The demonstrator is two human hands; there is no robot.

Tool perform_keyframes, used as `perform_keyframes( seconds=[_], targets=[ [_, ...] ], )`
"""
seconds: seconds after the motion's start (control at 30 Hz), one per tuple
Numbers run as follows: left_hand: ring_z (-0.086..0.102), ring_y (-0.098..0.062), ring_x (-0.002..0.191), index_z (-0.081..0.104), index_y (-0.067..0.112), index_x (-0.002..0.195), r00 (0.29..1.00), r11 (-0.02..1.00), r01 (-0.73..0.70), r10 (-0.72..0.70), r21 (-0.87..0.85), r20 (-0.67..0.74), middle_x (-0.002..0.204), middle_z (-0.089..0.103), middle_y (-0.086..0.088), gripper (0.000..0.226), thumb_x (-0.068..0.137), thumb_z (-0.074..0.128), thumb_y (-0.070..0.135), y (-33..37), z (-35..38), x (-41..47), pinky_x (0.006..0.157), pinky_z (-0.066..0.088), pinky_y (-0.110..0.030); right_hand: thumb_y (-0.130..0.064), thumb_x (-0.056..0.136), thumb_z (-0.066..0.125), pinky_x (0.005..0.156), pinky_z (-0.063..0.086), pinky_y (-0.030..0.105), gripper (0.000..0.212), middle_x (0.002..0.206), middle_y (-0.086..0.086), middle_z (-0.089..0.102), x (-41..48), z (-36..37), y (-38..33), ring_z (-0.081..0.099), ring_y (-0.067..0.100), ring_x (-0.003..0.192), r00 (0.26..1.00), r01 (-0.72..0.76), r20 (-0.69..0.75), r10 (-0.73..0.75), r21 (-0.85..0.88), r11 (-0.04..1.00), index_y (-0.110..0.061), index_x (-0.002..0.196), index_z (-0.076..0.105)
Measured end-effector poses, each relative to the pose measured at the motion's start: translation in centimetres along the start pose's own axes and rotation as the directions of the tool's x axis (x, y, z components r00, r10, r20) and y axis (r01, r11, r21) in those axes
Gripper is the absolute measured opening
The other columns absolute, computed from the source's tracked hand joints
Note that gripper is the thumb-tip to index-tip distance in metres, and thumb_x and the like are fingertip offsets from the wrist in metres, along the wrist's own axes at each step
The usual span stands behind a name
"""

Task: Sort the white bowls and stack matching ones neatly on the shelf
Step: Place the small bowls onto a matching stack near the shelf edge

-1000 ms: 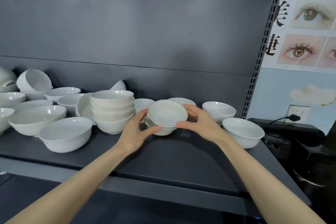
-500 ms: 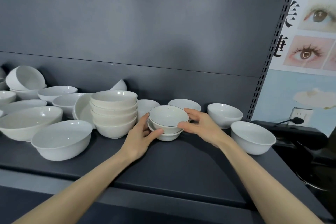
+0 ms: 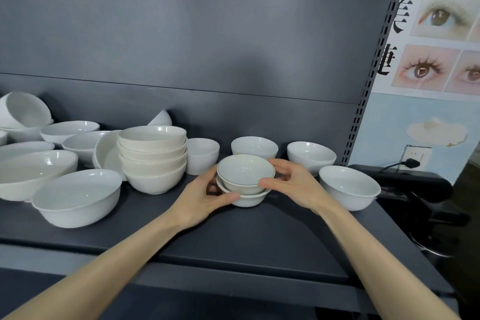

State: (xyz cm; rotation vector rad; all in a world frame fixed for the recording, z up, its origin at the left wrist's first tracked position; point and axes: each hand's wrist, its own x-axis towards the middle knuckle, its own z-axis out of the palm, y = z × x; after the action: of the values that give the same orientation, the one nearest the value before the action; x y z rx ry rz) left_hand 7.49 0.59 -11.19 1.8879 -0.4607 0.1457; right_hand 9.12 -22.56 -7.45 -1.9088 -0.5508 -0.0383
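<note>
A small white bowl with a thin dark rim line (image 3: pixel 245 170) sits nested in a matching small bowl (image 3: pixel 246 199) on the dark shelf (image 3: pixel 259 236). My left hand (image 3: pixel 202 197) cups the pair from the left, thumb against the lower bowl. My right hand (image 3: pixel 293 184) holds the upper bowl's right side. A stack of several cream bowls (image 3: pixel 153 158) stands just left of the pair. Single white bowls stand behind and to the right: one (image 3: pixel 254 147), another (image 3: pixel 311 156), and a nearer one (image 3: pixel 349 187).
Larger white bowls crowd the shelf's left half, among them a wide one (image 3: pixel 78 196) near the front and a tilted one (image 3: pixel 24 109) at the back. A perforated shelf upright (image 3: pixel 374 67) and a dark chair (image 3: pixel 415 189) stand at the right.
The dark-rimmed bowl came down from a tilt in both hands and now sits level inside the lower bowl. My view has shifted slightly to the left.
</note>
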Motion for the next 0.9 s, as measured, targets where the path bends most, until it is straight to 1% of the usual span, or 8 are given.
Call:
perform_keyframes(
  seconds=[0.1, 0.2, 0.3, 0.37, 0.47, 0.7, 0.8, 0.9],
  targets=[
    [0.067, -0.02, 0.103, 0.054, 0.043, 0.122, 0.999, 1.0, -0.007, 0.007, -0.006, 0.036, 0.109, 0.068, -0.004, 0.062, 0.064, 0.077, 0.046, 0.4, 0.2, 0.2, 0.095, 0.053, -0.038, -0.015, 0.082, 0.075, 0.081, 0.051, 0.014, 0.036, 0.107, -0.014, 0.073, -0.4, -0.6, 0.2, 0.068, 0.006, 0.092, 1.0, -0.013, -0.008, 0.013, 0.006, 1.0, -0.027, 0.114, 0.066],
    [0.069, -0.017, 0.099, 0.056, 0.032, 0.125, 0.999, 0.999, 0.003, -0.002, -0.032, 0.034, 0.105, 0.07, -0.003, 0.07, 0.061, 0.079, 0.044, 0.6, 0.7, 0.4, 0.095, 0.053, -0.038, -0.015, 0.082, 0.076, 0.072, 0.047, 0.008, 0.033, 0.102, -0.014, 0.074, -0.9, -1.1, 0.3, 0.067, -0.001, 0.084, 0.999, -0.029, -0.024, 0.029, 0.013, 0.999, -0.025, 0.111, 0.067],
    [0.069, -0.012, 0.099, 0.059, 0.023, 0.122, 0.999, 0.998, 0.044, -0.044, -0.041, 0.016, 0.106, 0.071, 0.002, 0.073, 0.055, 0.081, 0.044, 0.7, 1.1, 0.6, 0.095, 0.053, -0.036, -0.023, 0.081, 0.076, 0.082, 0.052, 0.017, 0.025, 0.1, -0.014, 0.075, -1.1, -1.5, 0.5, 0.069, 0.008, 0.092, 0.998, -0.039, -0.059, 0.037, -0.029, 0.999, -0.03, 0.103, 0.068],
    [0.068, -0.011, 0.1, 0.06, 0.018, 0.121, 0.998, 0.998, 0.06, -0.059, -0.031, 0.015, 0.108, 0.071, 0.002, 0.067, 0.061, 0.086, 0.035, 0.7, 1.2, 0.7, 0.096, 0.052, -0.036, -0.026, 0.081, 0.076, 0.089, 0.052, 0.022, 0.022, 0.1, -0.014, 0.075, -1.2, -1.6, 0.5, 0.069, 0.012, 0.098, 0.997, -0.038, -0.066, 0.035, -0.045, 0.998, -0.031, 0.101, 0.069],
    [0.068, -0.011, 0.1, 0.06, 0.016, 0.122, 0.998, 0.998, 0.066, -0.066, -0.011, 0.023, 0.109, 0.071, 0.001, 0.054, 0.073, 0.082, 0.017, 0.8, 1.3, 0.8, 0.097, 0.051, -0.036, -0.026, 0.082, 0.076, 0.088, 0.052, 0.021, 0.018, 0.097, -0.018, 0.074, -1.4, -1.7, 0.5, 0.069, 0.011, 0.097, 0.997, -0.04, -0.06, 0.037, -0.051, 0.998, -0.035, 0.096, 0.068],
    [0.069, -0.011, 0.1, 0.061, 0.019, 0.123, 0.997, 0.997, 0.07, -0.07, 0.016, 0.04, 0.107, 0.073, 0.003, 0.052, 0.075, 0.081, 0.017, 1.4, 1.1, 0.5, 0.097, 0.051, -0.033, -0.032, 0.083, 0.074, 0.084, 0.052, 0.021, 0.024, 0.099, -0.015, 0.073, -1.5, -1.9, 0.0, 0.065, 0.004, 0.087, 0.997, -0.081, -0.017, 0.08, -0.118, 0.99, -0.026, 0.106, 0.07],
    [0.07, -0.01, 0.093, 0.065, 0.02, 0.115, 0.996, 0.994, 0.084, -0.085, 0.067, 0.002, 0.099, 0.075, 0.005, 0.045, 0.073, 0.083, 0.019, 2.1, 1.1, 0.3, 0.09, 0.053, -0.024, -0.036, 0.082, 0.074, 0.092, 0.052, 0.03, 0.026, 0.101, -0.013, 0.072, -1.5, -2.0, -0.5, 0.066, 0.009, 0.097, 0.993, -0.114, -0.002, 0.115, -0.145, 0.983, -0.025, 0.105, 0.07],
    [0.069, -0.001, 0.074, 0.068, 0.019, 0.105, 0.994, 0.982, 0.107, -0.102, 0.158, -0.04, 0.088, 0.075, 0.004, 0.036, 0.072, 0.083, 0.021, 3.0, 0.9, 0.0, 0.073, 0.052, -0.013, -0.037, 0.082, 0.075, 0.098, 0.049, 0.033, 0.026, 0.103, -0.012, 0.072, -1.5, -2.2, -1.1, 0.066, 0.008, 0.102, 0.991, -0.131, 0.018, 0.136, -0.185, 0.974, -0.024, 0.104, 0.071]
  ],
)
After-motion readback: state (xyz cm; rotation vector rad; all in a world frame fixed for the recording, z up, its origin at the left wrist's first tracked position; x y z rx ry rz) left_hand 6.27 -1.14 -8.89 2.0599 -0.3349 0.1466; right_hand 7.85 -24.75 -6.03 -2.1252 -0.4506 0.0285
